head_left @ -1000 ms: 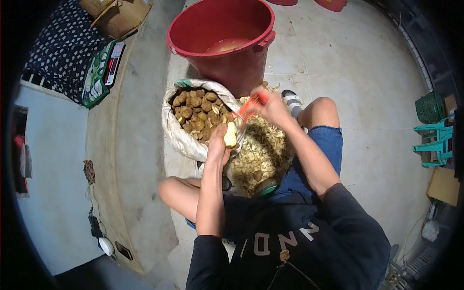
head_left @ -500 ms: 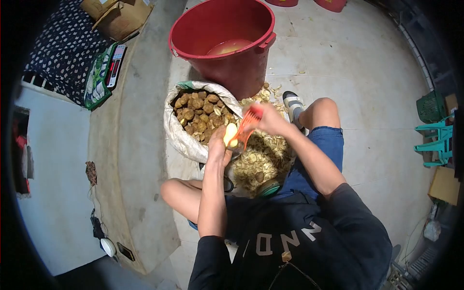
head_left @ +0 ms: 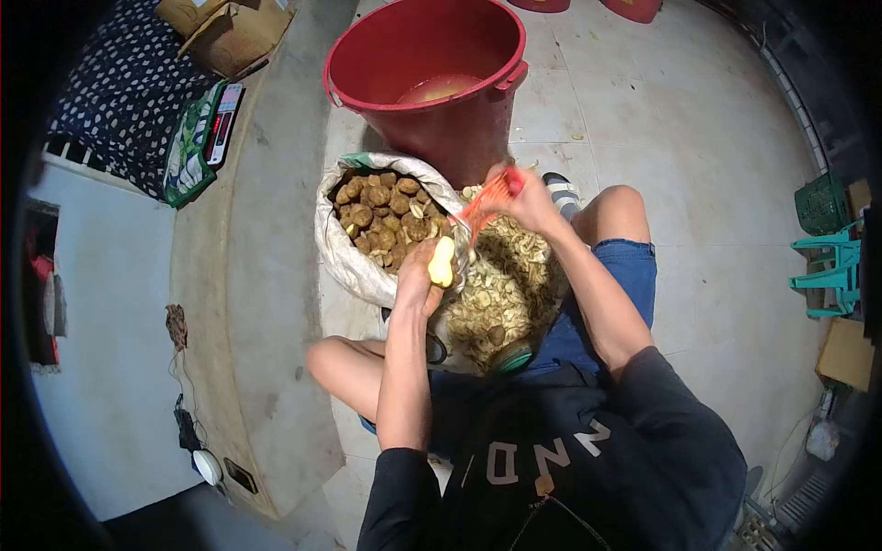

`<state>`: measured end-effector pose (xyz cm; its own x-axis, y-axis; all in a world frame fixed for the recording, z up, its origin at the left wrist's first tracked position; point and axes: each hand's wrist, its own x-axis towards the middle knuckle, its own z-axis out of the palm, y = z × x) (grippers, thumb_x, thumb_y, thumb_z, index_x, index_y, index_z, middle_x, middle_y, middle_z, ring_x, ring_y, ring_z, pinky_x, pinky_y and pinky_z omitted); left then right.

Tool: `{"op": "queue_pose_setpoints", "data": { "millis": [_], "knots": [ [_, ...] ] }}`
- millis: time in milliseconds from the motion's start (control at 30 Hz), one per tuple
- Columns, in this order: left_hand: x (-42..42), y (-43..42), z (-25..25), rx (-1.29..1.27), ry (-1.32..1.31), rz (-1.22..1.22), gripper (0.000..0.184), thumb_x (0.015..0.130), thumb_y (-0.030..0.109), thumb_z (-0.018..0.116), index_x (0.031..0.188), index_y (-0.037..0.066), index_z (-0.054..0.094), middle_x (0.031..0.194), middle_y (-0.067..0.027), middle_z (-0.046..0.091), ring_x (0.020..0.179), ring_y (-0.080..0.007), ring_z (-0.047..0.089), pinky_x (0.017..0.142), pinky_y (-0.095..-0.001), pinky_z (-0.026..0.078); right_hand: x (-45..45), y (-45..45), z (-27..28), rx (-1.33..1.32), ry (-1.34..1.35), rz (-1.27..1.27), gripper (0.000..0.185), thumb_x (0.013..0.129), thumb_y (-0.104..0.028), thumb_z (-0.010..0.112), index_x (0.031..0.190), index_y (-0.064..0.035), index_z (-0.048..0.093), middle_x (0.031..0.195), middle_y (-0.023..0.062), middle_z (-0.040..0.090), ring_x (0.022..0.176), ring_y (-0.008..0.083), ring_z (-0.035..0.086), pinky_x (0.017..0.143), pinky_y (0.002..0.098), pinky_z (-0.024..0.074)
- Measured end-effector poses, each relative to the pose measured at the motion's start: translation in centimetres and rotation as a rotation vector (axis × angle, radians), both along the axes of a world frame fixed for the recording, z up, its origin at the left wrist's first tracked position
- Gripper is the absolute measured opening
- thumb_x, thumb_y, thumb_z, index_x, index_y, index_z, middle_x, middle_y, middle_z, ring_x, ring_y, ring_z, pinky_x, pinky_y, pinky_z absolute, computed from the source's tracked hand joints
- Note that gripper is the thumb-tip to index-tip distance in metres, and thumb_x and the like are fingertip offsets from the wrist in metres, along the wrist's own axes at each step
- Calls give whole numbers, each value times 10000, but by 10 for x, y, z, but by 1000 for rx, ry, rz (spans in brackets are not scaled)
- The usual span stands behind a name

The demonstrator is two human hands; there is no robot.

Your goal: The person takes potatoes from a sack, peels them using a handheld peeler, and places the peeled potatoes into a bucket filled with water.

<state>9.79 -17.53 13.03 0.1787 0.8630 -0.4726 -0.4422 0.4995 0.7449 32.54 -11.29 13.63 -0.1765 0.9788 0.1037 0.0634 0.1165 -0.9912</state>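
Left hand (head_left: 418, 277) grips a pale potato (head_left: 442, 263) at its side, apparently leaving the face exposed; long axis points away from the body. Right hand (head_left: 531, 202), clasping an orange-red peeler (head_left: 489, 203), appears just clear of it. Peels (head_left: 496, 298) lie below; sack (head_left: 342, 268) and bucket (head_left: 439, 138) beyond left hand, presumably for easy reach.

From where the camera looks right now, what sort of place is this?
Probably a home or small-shop food preparation area: a peeled tuber in the left hand, a sack of brown tubers, and a heap of peelings.
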Motion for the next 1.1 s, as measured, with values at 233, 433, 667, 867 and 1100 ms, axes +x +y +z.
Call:
{"op": "queue_pose_setpoints", "data": {
  "millis": [233,433,667,867,1100],
  "knots": [
    [-4,0,-6,24,-7,-64,247,1022,179,376,1058,-10,531,861,-103,593,658,-184,592,524,-337,518,3,10,-2,-4,-5,-136,387,740,-79,819,1001,0,545,847,47,656,780,114,603,730,262,499],
    [10,2,-10,-14,32,31,281,1040,226,374,1102,0,530,870,-94,613,714,-171,596,591,-326,519,-17,-24,20,354,-366,118,361,725,-144,840,935,-12,577,818,87,677,783,109,638,723,283,504],
    [5,3,-7,-48,-30,-24,241,1024,203,366,1050,26,528,838,-97,578,689,-191,576,567,-332,502,-23,-26,-3,336,-306,86,428,706,-221,866,954,5,600,793,61,656,771,96,596,719,278,506],
    [-8,-1,-2,-56,-129,-49,220,1016,186,373,1021,41,538,872,-87,588,710,-174,586,568,-325,502,-5,-4,3,59,-1,-73,301,756,-124,809,928,-16,588,835,97,670,730,142,635,677,278,515],
    [-14,-3,-8,-28,-77,-72,279,1036,195,349,1126,-7,519,957,-108,603,820,-198,612,686,-343,528,-8,-5,4,270,-296,-294,382,715,-184,842,970,-22,608,855,122,645,800,200,630,738,330,499]
  ]
}}
